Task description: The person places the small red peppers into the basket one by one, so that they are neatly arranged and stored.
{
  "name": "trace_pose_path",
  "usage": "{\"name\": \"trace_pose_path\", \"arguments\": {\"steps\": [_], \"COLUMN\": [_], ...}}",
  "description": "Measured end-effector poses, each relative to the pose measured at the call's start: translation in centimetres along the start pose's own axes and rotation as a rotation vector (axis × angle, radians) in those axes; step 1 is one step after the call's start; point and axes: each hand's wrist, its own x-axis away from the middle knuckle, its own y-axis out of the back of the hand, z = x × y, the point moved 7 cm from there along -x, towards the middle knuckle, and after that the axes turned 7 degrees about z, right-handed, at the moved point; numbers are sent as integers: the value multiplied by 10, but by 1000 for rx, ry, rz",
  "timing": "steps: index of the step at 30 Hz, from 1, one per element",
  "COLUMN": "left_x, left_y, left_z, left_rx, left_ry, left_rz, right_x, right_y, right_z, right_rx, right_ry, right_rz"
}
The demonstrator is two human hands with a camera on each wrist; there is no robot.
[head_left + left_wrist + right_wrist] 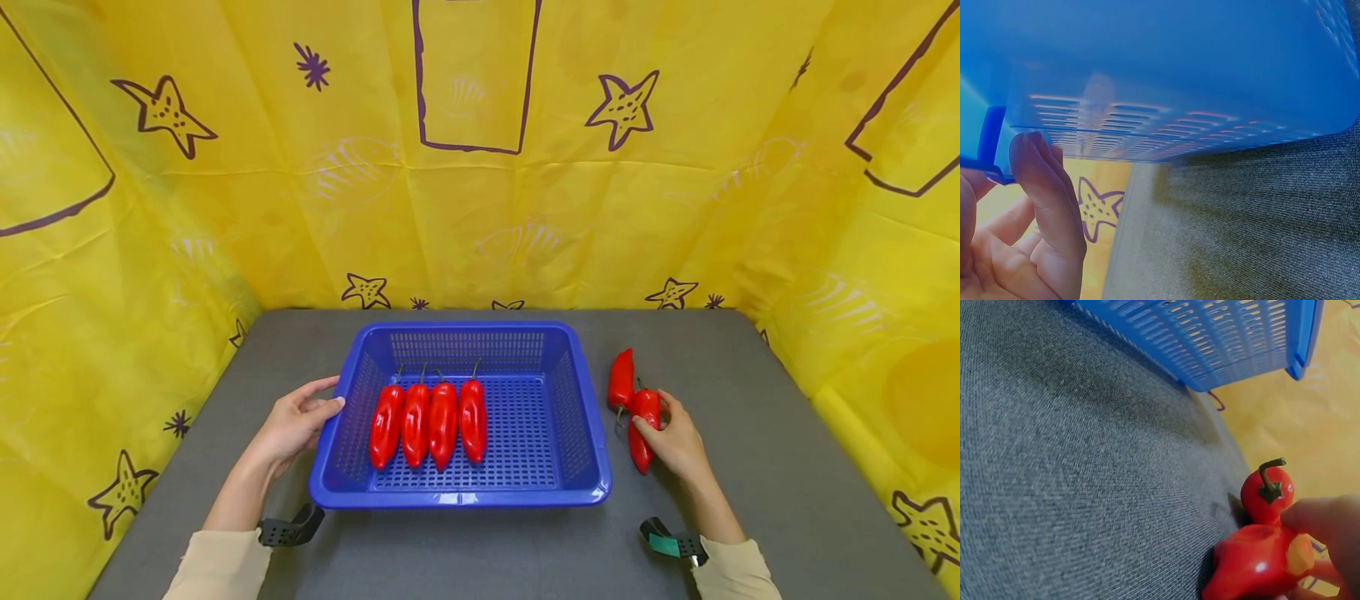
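Note:
A blue plastic basket [465, 498] stands in the middle of the table, with several red peppers [442, 425] lined up side by side in its left half, stems toward the back. My left hand [296, 425] grips the basket's left rim, thumb on top and fingers curled beneath, as the left wrist view shows. To the right of the basket, my right hand [675, 437] pinches a red pepper [642, 454] between thumb and fingers, low over the table. Another red pepper [621, 383] lies just behind it, its green stem [1269, 478] facing the right wrist camera.
The grey cloth-covered table [495, 558] reaches back to a yellow curtain [465, 217] with purple starfish drawings, which also closes in the left and right sides. Each forearm wears a dark wrist strap [292, 529].

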Motion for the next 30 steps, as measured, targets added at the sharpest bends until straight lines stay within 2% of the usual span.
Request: {"name": "trace_pose_path", "arguments": {"steps": [30], "left_x": [1], "left_y": [1], "left_z": [0], "left_rx": [-16], "left_ry": [5], "left_rz": [-8], "right_x": [-1], "right_y": [6], "right_z": [-6], "right_rx": [-42], "right_ry": [-82], "right_rz": [-13]}}
